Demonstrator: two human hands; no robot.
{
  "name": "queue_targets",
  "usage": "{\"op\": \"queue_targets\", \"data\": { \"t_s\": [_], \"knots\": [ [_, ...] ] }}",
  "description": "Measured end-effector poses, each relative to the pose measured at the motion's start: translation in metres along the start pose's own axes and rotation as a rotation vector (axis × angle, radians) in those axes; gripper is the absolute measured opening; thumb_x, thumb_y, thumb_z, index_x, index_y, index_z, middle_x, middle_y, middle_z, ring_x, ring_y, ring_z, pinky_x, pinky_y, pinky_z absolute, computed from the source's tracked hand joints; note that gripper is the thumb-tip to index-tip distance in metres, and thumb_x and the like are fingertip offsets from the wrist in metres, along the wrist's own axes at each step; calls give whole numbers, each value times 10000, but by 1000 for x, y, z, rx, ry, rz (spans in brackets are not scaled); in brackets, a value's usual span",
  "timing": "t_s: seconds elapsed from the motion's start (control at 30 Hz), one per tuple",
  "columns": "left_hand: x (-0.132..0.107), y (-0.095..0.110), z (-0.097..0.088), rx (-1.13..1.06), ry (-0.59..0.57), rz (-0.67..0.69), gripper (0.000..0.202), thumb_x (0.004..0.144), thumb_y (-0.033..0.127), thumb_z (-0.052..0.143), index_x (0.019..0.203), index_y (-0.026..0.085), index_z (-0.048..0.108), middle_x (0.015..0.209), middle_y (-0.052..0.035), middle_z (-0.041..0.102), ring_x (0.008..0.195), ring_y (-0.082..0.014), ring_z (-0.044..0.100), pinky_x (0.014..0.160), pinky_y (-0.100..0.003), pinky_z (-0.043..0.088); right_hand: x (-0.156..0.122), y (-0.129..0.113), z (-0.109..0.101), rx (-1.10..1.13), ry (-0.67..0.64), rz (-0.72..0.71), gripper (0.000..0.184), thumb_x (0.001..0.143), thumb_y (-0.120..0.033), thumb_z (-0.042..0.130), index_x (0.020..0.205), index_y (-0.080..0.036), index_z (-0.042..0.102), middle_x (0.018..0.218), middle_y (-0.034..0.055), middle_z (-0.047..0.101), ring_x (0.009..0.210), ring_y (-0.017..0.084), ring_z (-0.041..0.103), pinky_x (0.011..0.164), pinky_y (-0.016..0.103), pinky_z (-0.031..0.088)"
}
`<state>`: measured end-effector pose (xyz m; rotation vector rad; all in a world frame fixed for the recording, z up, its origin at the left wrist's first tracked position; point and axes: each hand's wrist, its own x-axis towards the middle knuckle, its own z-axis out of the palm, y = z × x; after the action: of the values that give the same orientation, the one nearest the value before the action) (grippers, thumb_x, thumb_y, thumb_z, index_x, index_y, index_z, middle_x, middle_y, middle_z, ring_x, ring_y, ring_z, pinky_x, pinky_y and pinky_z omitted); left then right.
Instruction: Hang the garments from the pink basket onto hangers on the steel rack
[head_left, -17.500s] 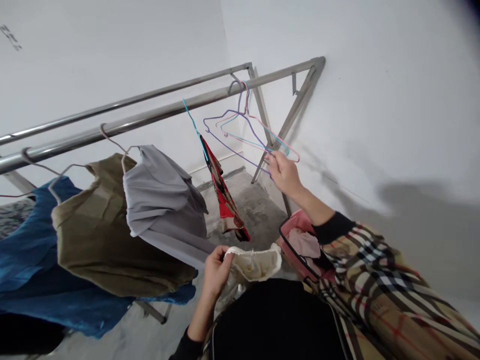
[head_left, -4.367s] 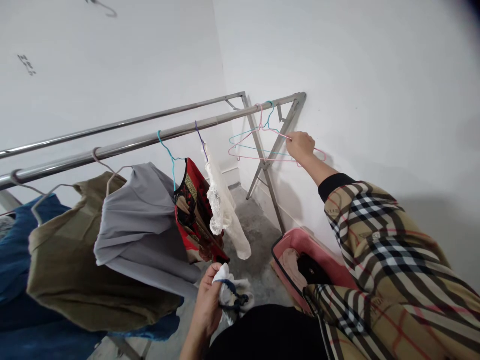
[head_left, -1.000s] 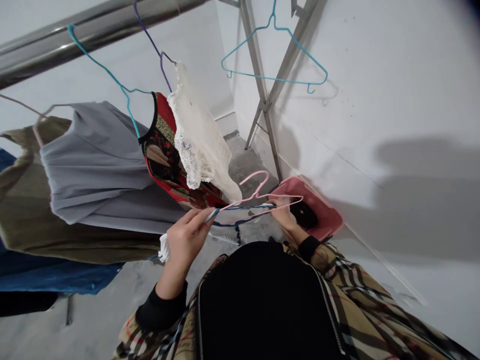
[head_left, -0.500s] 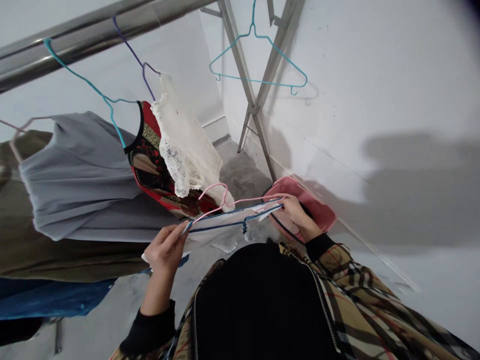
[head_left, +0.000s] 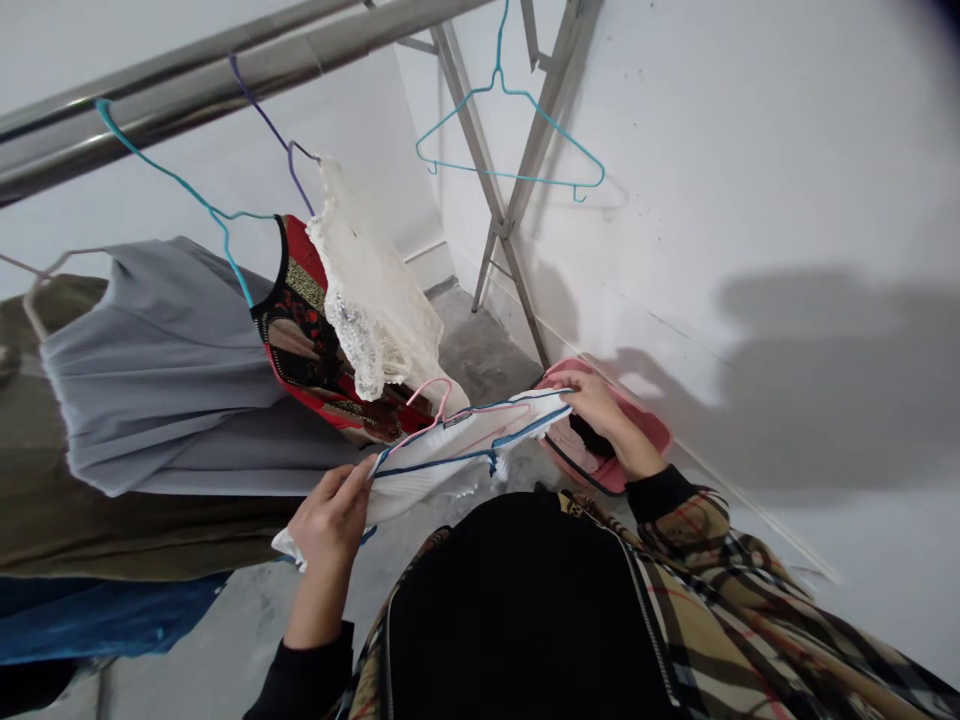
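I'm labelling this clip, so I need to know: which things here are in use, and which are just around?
In use: left hand, right hand, white blue-trimmed garment, pink wire hanger.

Just around: pink plastic basket, teal wire hanger, steel drying rack.

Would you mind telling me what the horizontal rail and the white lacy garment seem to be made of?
The rail looks like polished stainless-steel tube, going by its smooth, bright sheen. The white garment seems to be sheer lace, with visible openwork and frilled edges; its fibre cannot be told.
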<state>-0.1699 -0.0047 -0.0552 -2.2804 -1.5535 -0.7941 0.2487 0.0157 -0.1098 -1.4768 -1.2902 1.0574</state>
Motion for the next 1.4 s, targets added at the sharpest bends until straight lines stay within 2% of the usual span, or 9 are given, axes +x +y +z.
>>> {"op": "queue_targets", "data": {
  "t_s": [0.1, 0.13, 0.27, 0.4, 0.6, 0.77, 1.13, 1.27, 1.4],
  "knots": [
    [-2, 0, 5, -109, 67, -134, 178, 869, 301, 621, 993, 276, 746, 821, -5, 711, 661, -100, 640, 572, -176, 450, -11, -17, -14, -111, -360, -45, 380, 752, -319, 659, 1110, -194, 689, 1001, 64, 720, 785, 167, 645, 721, 301, 533],
    [-2, 0, 6, -170, 85, -163, 168, 861, 308, 631, 973, 264, 748, 821, -9, 710, 676, -107, 648, 589, -180, 465, -12, -21, -18, -156, -351, -67, 379, 777, -336, 651, 1131, -204, 679, 1043, 67, 711, 826, 176, 648, 751, 317, 535],
    [3, 0, 6, -412, 33, -176, 145, 834, 302, 657, 895, 213, 754, 809, -34, 716, 707, -131, 668, 657, -212, 511, -11, -34, -25, -402, -11, -268, 394, 839, -349, 621, 1220, -247, 628, 1255, 87, 612, 1121, 240, 579, 972, 424, 465],
    [14, 8, 7, -555, -38, -189, 174, 833, 328, 645, 851, 186, 743, 791, -54, 727, 703, -142, 662, 663, -239, 524, -5, -37, -20, -588, -95, -433, 415, 840, -378, 641, 1245, -293, 615, 1320, 72, 582, 1237, 273, 505, 1077, 500, 352],
    [25, 16, 18, -633, -106, -225, 219, 833, 360, 635, 888, 173, 735, 804, -66, 732, 716, -149, 652, 699, -267, 529, -8, -34, -36, -445, -96, -408, 275, 876, -437, 557, 972, -254, 739, 956, 50, 738, 924, 234, 660, 890, 401, 491],
    [28, 10, 22, -619, -229, -209, 473, 755, 465, 705, 1126, 172, 678, 1053, -120, 730, 938, -227, 676, 834, -347, 539, -27, -48, -64, -371, 98, -377, 263, 822, -460, 620, 901, -250, 757, 885, 34, 750, 810, 218, 685, 768, 340, 530],
    [31, 9, 23, -728, -207, -247, 231, 855, 365, 604, 897, 197, 757, 901, -74, 766, 823, -182, 707, 782, -294, 558, -50, -36, -99, -476, 220, -296, 300, 777, -498, 638, 808, -222, 754, 818, 102, 744, 753, 256, 694, 719, 355, 544],
    [29, 10, 22, -852, -210, -423, 237, 812, 384, 640, 876, 190, 760, 900, -66, 765, 835, -195, 698, 797, -313, 548, -59, -43, -109, -546, 203, -248, 250, 777, -442, 627, 832, -236, 758, 852, 102, 744, 789, 241, 692, 725, 325, 524],
    [27, 10, 36, -1037, 51, -787, 306, 757, 430, 682, 878, 152, 722, 849, -55, 737, 777, -161, 655, 747, -277, 515, -68, -47, -118, -543, 314, -118, 279, 686, -460, 646, 774, -218, 754, 760, 55, 731, 752, 258, 685, 696, 339, 521]
  ]
}}
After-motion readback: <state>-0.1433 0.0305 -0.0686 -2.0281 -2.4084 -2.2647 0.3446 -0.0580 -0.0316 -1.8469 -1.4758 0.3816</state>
